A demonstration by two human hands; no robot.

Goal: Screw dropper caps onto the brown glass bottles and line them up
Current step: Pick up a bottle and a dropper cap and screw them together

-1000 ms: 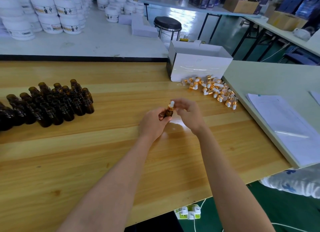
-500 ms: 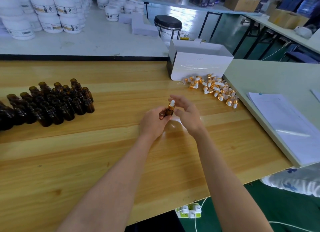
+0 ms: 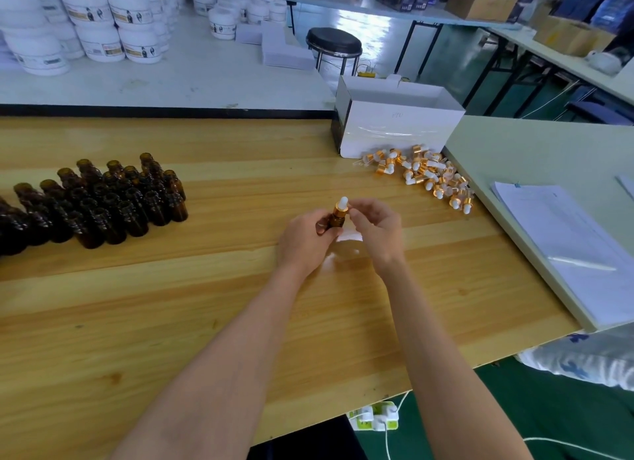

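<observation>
Brown glass bottle held upright between both hands, left hand, right hand.

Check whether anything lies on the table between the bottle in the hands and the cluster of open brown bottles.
Nothing visible does. Only bare wooden table separates the bottle, gripped by the left hand with the right hand pinching its dropper cap, from the open bottles. The loose caps and white box lie to its right.
</observation>
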